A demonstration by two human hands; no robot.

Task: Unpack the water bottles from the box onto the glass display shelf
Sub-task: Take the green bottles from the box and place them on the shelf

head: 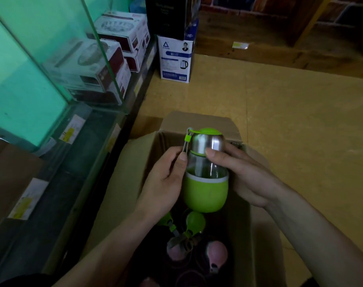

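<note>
Left grip [164,180] and right grip [245,175] both curl round one water bottle [205,191], held upright just above the open cardboard box [263,235]. The bottle has a rounded matte green base, a clear middle, a brushed steel collar and a green lid with a strap loop. More bottles stand inside the box, some with green lids [195,221] and some with pink lids [216,251]; the glass display shelf [42,69] stands to the left.

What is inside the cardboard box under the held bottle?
Green caps and pink caps show in the cardboard box; the bottle bodies are lost in shadow, and the left forearm covers more.
</note>
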